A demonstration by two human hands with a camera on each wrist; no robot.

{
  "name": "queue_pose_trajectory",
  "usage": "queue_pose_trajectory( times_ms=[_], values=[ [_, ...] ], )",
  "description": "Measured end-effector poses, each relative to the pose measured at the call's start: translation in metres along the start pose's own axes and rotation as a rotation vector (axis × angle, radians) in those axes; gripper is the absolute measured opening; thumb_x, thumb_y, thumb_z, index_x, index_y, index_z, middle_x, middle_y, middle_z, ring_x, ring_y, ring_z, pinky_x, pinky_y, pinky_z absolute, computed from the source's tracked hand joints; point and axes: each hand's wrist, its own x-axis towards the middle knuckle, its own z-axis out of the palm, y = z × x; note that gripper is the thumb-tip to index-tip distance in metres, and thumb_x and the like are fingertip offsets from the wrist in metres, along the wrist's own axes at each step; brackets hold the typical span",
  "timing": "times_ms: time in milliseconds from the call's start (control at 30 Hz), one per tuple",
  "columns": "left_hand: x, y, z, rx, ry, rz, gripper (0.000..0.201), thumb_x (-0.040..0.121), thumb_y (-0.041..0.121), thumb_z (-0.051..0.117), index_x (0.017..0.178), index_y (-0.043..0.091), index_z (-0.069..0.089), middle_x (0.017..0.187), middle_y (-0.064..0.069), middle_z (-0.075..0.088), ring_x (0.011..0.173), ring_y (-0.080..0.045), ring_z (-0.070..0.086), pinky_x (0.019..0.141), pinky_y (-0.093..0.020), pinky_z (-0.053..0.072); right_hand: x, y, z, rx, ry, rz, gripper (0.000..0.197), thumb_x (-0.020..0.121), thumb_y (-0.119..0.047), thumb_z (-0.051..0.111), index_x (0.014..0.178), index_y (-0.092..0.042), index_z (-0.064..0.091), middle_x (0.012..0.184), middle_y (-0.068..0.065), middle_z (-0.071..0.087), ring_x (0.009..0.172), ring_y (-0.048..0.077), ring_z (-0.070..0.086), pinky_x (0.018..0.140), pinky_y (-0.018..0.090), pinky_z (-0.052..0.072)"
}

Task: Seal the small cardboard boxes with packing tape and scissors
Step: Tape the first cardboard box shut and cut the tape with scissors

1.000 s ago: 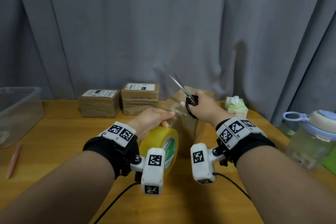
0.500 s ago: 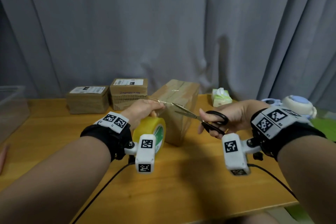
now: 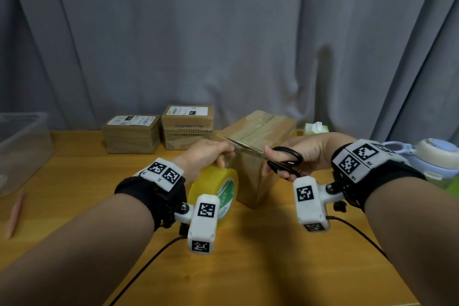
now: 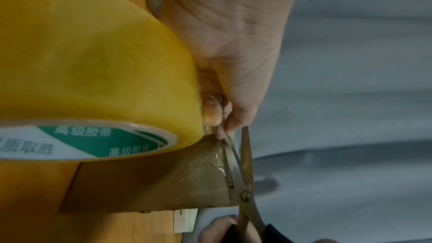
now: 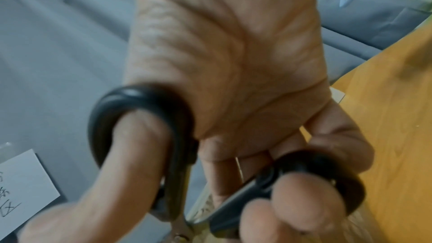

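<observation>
A taped cardboard box stands on the wooden table, just beyond both hands. My left hand grips a yellow roll of packing tape beside the box's left face; clear tape runs from the roll to the box. My right hand holds black-handled scissors with thumb and fingers through the loops. The blades point left over the tape strip, next to my left fingers, only slightly apart.
Two small labelled cardboard boxes sit at the back by the grey curtain. A clear plastic bin and a pink pen lie left. A tissue pack and a water bottle stand right.
My right hand swung the scissors down from pointing upward to pointing left, and the blades came onto the tape strip by my left fingers and nearly closed. The left hand kept the roll.
</observation>
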Motion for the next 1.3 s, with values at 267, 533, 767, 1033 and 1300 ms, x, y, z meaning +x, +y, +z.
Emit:
queue_pose_trajectory(
  times_ms=[267,533,767,1033,1300],
  values=[
    [0.006,-0.003,-0.006,-0.02,0.016,0.009,0.021,0.087,0.02,0.063,0.068,0.014,0.071,0.048,0.005,0.059,0.056,-0.012,0.051,0.071,-0.028,0.041,0.014,-0.001,0.005,0.099,0.041,-0.055,0.072,0.067,-0.069,0.045,0.097,-0.007,0.062,0.059,-0.002,0.05,0.046,0.008,0.046,0.047,0.017,0.039],
    [0.0,-0.004,-0.002,-0.016,0.011,0.017,0.018,0.086,0.02,0.064,0.071,0.013,0.071,0.049,0.008,0.061,0.059,-0.012,0.053,0.079,-0.031,0.041,0.015,0.006,0.014,0.046,0.209,-0.175,0.055,0.063,-0.058,0.065,0.076,-0.005,0.067,0.047,0.002,0.049,0.034,0.01,0.039,0.044,0.021,0.034],
    [-0.012,0.002,-0.009,0.043,-0.051,0.071,0.017,0.087,0.016,0.062,0.074,0.009,0.07,0.053,-0.001,0.054,0.051,-0.009,0.05,0.064,-0.024,0.043,0.02,0.009,0.016,-0.024,0.342,-0.22,0.036,0.07,-0.04,0.077,0.048,-0.019,0.058,0.046,0.005,0.049,0.035,0.013,0.042,0.046,0.023,0.037],
    [-0.01,-0.007,-0.015,0.085,-0.003,0.097,0.015,0.089,0.015,0.062,0.079,0.007,0.069,0.047,0.0,0.053,0.045,-0.005,0.053,0.071,-0.027,0.049,0.012,0.006,0.013,0.051,0.316,-0.325,0.039,0.069,-0.049,0.066,0.07,-0.01,0.067,0.051,0.003,0.053,0.042,0.014,0.047,0.045,0.02,0.04],
    [-0.024,-0.013,-0.045,0.024,0.108,0.125,0.016,0.091,0.019,0.06,0.078,0.015,0.068,0.053,-0.003,0.053,0.049,-0.009,0.051,0.087,-0.036,0.041,0.014,-0.01,0.041,-0.026,0.146,-0.173,0.034,0.075,-0.044,0.069,0.086,-0.013,0.058,0.06,-0.001,0.058,0.051,0.008,0.053,0.052,0.019,0.042]
  ],
)
